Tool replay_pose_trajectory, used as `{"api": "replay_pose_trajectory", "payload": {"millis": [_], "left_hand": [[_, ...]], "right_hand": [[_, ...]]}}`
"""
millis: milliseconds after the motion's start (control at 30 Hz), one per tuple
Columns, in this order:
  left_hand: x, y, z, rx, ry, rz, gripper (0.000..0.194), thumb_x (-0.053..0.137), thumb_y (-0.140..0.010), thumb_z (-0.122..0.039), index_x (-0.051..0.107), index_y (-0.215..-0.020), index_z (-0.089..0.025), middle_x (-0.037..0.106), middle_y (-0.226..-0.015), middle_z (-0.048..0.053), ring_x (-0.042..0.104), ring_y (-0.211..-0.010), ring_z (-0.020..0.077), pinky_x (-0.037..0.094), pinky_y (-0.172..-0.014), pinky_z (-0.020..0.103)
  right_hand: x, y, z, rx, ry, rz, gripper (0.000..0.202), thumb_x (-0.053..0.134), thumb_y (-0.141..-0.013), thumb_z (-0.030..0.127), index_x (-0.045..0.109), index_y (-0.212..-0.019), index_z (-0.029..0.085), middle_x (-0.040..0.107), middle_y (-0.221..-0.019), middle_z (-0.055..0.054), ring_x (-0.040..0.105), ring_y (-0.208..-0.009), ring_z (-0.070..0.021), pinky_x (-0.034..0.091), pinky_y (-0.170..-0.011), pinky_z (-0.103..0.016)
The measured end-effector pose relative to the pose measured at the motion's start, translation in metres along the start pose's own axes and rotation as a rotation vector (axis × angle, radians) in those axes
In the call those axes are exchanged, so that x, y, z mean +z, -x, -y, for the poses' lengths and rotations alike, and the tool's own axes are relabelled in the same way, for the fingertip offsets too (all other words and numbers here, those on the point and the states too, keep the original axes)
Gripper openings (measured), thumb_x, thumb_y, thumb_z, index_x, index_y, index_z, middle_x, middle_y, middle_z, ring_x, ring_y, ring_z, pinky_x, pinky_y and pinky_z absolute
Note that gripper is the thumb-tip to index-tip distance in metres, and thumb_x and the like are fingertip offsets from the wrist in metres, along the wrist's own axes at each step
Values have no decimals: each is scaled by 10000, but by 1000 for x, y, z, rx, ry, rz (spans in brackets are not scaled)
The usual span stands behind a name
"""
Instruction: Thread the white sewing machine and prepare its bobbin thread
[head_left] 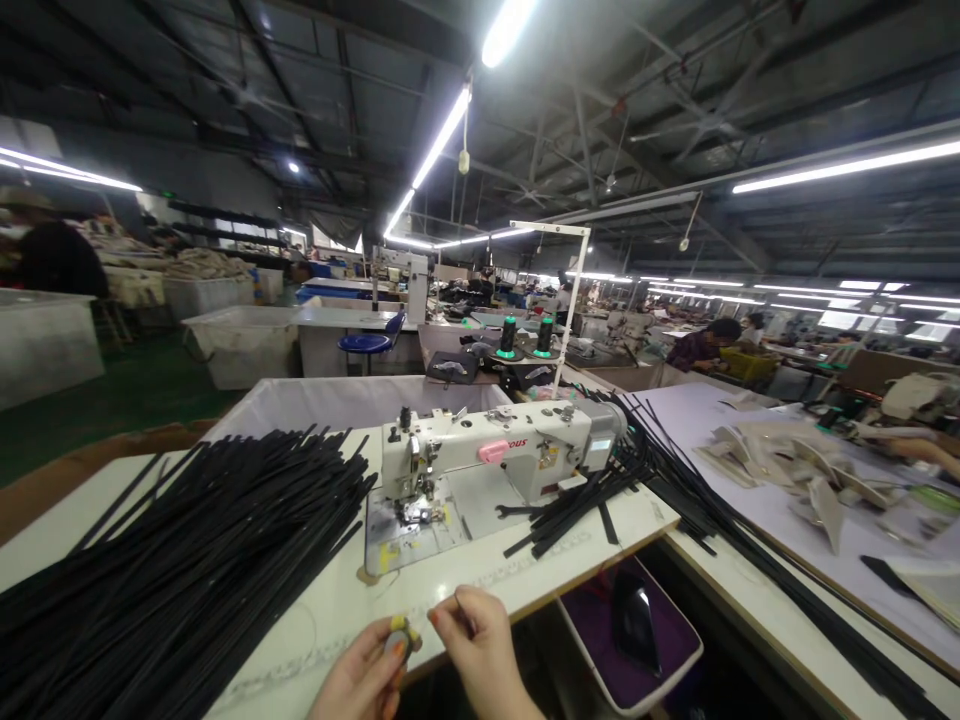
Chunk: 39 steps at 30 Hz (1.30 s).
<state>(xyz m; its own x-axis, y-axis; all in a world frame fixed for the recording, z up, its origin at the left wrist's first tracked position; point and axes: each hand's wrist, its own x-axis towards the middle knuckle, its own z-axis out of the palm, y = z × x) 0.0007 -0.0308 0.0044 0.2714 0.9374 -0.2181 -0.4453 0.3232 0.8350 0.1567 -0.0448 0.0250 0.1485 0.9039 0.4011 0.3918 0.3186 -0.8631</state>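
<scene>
At the front edge of the sewing table (457, 578), my left hand (367, 668) is closed on a small round grey piece with yellow on it (403, 634); its exact kind is unclear. Just to the right, my right hand (480, 645) makes a pinch with thumb and forefinger. Whatever is between those fingertips is too small to make out. Beyond both hands stands a white sewing machine (480, 450), its needle area to the left. A wrench (514, 511) lies by the machine's base.
Black strips (195, 540) are heaped on the left, and more strips (585, 500) lie at the right. Below the table edge, a purple-lined bin (592, 635) holds a dark phone (636, 620). Beige pieces (802, 460) cover part of the right table. A co-worker (705, 345) sits beyond.
</scene>
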Motion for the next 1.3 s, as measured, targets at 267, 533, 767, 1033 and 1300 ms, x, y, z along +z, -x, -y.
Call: {"api": "replay_pose_trajectory", "payload": {"millis": [267,533,767,1033,1300], "left_hand": [[8,27,-22,-66,60,171,358,823,-742,-346,645,-967,-132,610,-849,31,501,-676,85,391,-538,177],[11,30,-25,-50,73,227,334,816,-751,-347,641,-923,-121,617,-823,41,488,-650,84,400,-557,186],[-4,25,-27,-58,88,210,252,765,-819,-282,607,-951,-138,626,-848,38,534,-692,95,442,-599,200],[-23,12,-7,-121,273,-5,247,776,-802,-213,621,-978,-135,634,-870,19,608,-737,94,501,-621,182],[-52,25,-6,-195,347,-275,119,566,-950,-159,540,-1051,-102,703,-979,148,675,-724,134,537,-587,205]], "right_hand": [[-6,0,17,32,59,11,340,567,-929,383,568,-648,191,463,-617,38,435,-608,-125,329,-587,-265],[-9,-23,43,-239,216,263,252,557,-950,335,682,-773,208,545,-651,18,518,-618,-126,364,-584,-250],[-8,-22,28,-204,303,162,317,510,-974,337,603,-702,204,520,-629,13,470,-589,-128,328,-565,-265],[-18,2,17,-153,204,385,242,535,-959,306,659,-768,221,517,-653,17,497,-599,-135,361,-570,-264],[-31,-5,-36,-37,369,339,226,506,-965,329,645,-818,227,588,-724,-21,571,-657,-176,428,-616,-295]]}}
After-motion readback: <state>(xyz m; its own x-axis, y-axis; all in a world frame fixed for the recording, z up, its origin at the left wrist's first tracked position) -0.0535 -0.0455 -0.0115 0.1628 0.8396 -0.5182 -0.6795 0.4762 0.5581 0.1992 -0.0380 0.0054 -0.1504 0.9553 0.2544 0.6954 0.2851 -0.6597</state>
